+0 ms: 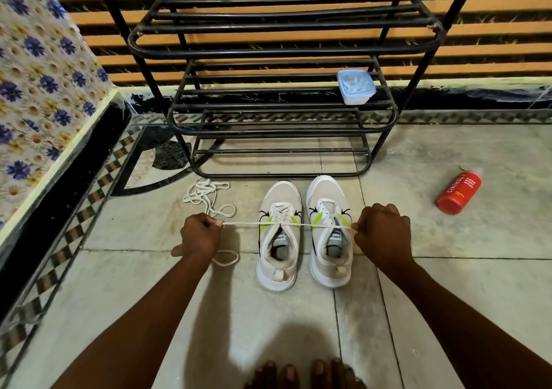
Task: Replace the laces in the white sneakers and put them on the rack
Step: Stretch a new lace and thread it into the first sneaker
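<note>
Toes [301, 373] show at the bottom edge of my view, on the tiled floor [448, 269]. Beyond them I see both arms reaching forward. My left hand [200, 233] has its fingers curled in and pinches one end of a white lace [268, 224]; a loop of that lace trails out beneath the hand onto the floor. My right hand [383, 233] is curled the same way and pinches the other end. Between the two hands the lace runs taut, straight across above the two white sneakers [301, 233], which stand side by side on the floor with toes pointing away from me. The left sneaker looks laced; on the right one I cannot tell. A loose tangle of lace [206, 197] lies on the floor just left of the shoes. Off to the right a red bottle [458, 192] lies on its side. Farther on stands the black metal rack [280, 42], with a small blue-lidded tub [355, 85] on its middle shelf.
</note>
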